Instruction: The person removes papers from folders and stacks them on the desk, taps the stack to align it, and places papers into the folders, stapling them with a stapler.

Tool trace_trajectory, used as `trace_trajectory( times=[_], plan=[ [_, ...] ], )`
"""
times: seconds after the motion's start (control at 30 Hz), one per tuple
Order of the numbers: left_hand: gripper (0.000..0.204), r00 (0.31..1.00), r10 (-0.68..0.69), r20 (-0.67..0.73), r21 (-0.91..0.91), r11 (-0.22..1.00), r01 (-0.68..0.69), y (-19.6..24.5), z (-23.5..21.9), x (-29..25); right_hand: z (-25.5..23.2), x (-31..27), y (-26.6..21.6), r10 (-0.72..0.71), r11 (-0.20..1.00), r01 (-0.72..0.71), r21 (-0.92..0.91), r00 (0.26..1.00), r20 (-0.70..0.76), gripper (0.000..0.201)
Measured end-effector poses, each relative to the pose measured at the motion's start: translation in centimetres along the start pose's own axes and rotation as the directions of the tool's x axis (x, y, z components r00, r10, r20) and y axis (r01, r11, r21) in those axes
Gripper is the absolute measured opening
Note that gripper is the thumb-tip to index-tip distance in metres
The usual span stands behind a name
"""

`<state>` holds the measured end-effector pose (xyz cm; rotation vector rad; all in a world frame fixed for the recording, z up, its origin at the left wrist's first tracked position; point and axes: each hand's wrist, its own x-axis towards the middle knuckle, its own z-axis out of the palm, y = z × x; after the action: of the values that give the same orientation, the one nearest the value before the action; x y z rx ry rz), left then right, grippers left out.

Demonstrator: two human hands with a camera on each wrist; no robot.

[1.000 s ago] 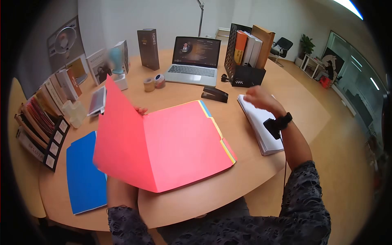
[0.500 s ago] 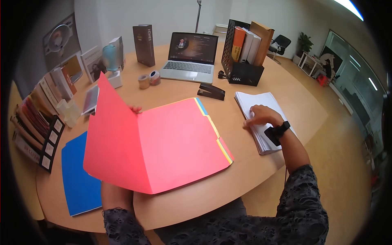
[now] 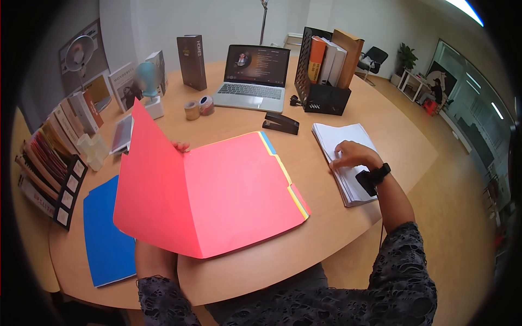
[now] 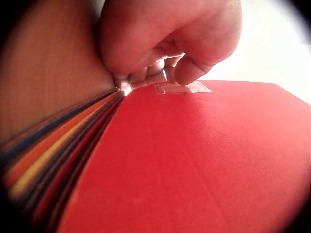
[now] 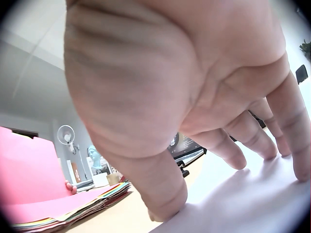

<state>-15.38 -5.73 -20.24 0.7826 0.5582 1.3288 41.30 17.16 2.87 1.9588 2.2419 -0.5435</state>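
A pink-red file folder (image 3: pixel 239 190) lies with its cover raised to the left; coloured tabs line its right edge. My left hand (image 3: pixel 181 146) is mostly hidden behind the cover, its fingertips showing round the far edge near the fold. In the left wrist view its thumb and curled fingers hold the red cover (image 4: pixel 184 155) beside a label. My right hand (image 3: pixel 356 155) is over a stack of white paper (image 3: pixel 340 132). In the right wrist view, spread fingers (image 5: pixel 252 136) rest on the top sheet, with the thumb at the stack's left edge.
A blue folder (image 3: pixel 103 239) lies left of the red one. Farther back are a black stapler (image 3: pixel 280 123), tape rolls (image 3: pixel 192 110), a laptop (image 3: pixel 253 98) and a black file holder (image 3: pixel 329 100) with books. More books (image 3: pixel 60 122) line the left side.
My right hand has come down from above the far end of the paper stack onto its top. The left hand keeps the cover raised; the head view has shifted slightly.
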Motion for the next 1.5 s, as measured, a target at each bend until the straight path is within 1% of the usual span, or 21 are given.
trace_trajectory(
  times=[0.1,0.17,0.27,0.3,0.37,0.63,0.77,0.87,0.93,0.97,1.03,1.07,1.13,1.17,1.23,1.27,1.3,1.33,1.37,1.4,1.5],
  plan=[
    [0.037,1.0,-0.009,0.005,0.0,1.0,0.009,0.1,0.1,0.5,0.2,-0.1,0.0,-0.034,0.997,0.031,-0.069,0.999,-0.043,0.065],
    [0.037,1.0,-0.015,0.007,0.0,1.0,0.015,2.4,2.2,5.5,0.4,-0.1,0.1,-0.044,0.994,0.038,-0.1,0.997,-0.057,0.063],
    [0.037,1.0,-0.024,0.009,-0.001,1.0,0.024,7.1,6.9,16.3,0.8,0.1,0.4,-0.073,0.991,0.061,-0.117,0.992,-0.104,0.06],
    [0.037,1.0,-0.027,0.01,-0.001,1.0,0.027,8.5,8.3,19.3,1.1,0.6,0.6,-0.033,0.99,0.018,-0.14,0.994,-0.108,0.059],
    [0.037,0.999,-0.033,0.01,-0.002,0.999,0.033,9.7,9.6,22.3,1.3,0.6,0.1,0.007,0.986,-0.025,-0.162,0.994,-0.113,0.058],
    [0.036,0.998,-0.058,0.026,-0.011,0.998,0.058,9.2,9.2,22.0,0.6,-2.0,-2.4,0.003,0.992,-0.016,-0.127,0.995,-0.104,0.063],
    [0.036,0.997,-0.066,0.035,-0.013,0.998,0.067,9.3,9.1,22.1,1.0,-1.5,-1.6,-0.006,0.992,-0.007,-0.125,0.994,-0.108,0.063],
    [0.036,0.997,-0.072,0.041,-0.014,0.997,0.072,9.4,9.0,22.2,1.1,-1.2,-1.1,-0.005,0.995,-0.008,-0.096,0.99,-0.139,0.059],
    [0.036,0.996,-0.076,0.044,-0.015,0.997,0.077,9.5,9.3,22.3,0.9,-1.3,-1.0,-0.009,0.998,0.0,-0.064,0.989,-0.145,0.045],
    [0.036,0.996,-0.079,0.046,-0.016,0.997,0.079,9.6,9.7,22.3,0.9,-1.3,-1.0,-0.009,0.998,0.0,-0.064,0.989,-0.146,0.045],
    [0.036,0.995,-0.082,0.049,-0.016,0.996,0.083,9.3,10.9,24.2,0.8,-1.3,-1.4,0.048,0.998,-0.057,-0.041,0.979,-0.2,0.032],
    [0.036,0.995,-0.083,0.05,-0.016,0.996,0.084,9.8,10.0,22.4,0.6,-1.4,-1.8,0.047,0.998,-0.056,-0.041,0.978,-0.202,0.032],
    [0.036,0.995,-0.087,0.053,-0.015,0.996,0.088,9.2,10.6,23.9,0.4,-1.7,-2.7,0.061,0.981,-0.1,-0.166,0.972,-0.228,0.027],
    [0.036,0.994,-0.09,0.054,-0.015,0.996,0.091,9.2,10.5,23.8,0.3,-1.7,-2.9,0.061,0.981,-0.101,-0.165,0.972,-0.229,0.027],
    [0.036,0.993,-0.101,0.059,-0.015,0.995,0.102,9.3,10.3,23.9,0.2,-1.7,-3.0,-0.032,0.958,-0.037,-0.284,0.971,-0.235,0.026],
    [0.036,0.993,-0.105,0.062,-0.015,0.994,0.106,9.0,9.8,23.3,0.1,-1.9,-3.1,-0.03,0.958,-0.039,-0.285,0.971,-0.236,0.026],
    [0.036,0.992,-0.107,0.064,-0.017,0.994,0.108,9.6,8.3,22.6,-0.1,-2.1,-3.2,0.006,0.976,-0.04,-0.212,0.987,-0.158,0.027],
    [0.036,0.992,-0.108,0.066,-0.018,0.994,0.109,9.0,9.7,23.4,-0.3,-2.2,-3.3,0.035,0.989,-0.046,-0.14,0.996,-0.076,0.029],
    [0.036,0.992,-0.108,0.068,-0.019,0.994,0.11,9.0,9.7,23.6,-0.4,-2.4,-3.4,0.034,0.989,-0.045,-0.141,0.996,-0.078,0.029],
    [0.036,0.992,-0.11,0.069,-0.02,0.994,0.111,9.5,8.2,22.8,-0.5,-2.8,-3.4,0.046,0.996,-0.05,-0.072,0.997,-0.06,0.032],
    [0.036,0.989,-0.127,0.076,-0.024,0.991,0.129,9.7,7.6,23.3,-0.6,-2.6,-2.0,0.077,0.994,-0.074,0.081,0.997,-0.032,0.036]
  ],
)
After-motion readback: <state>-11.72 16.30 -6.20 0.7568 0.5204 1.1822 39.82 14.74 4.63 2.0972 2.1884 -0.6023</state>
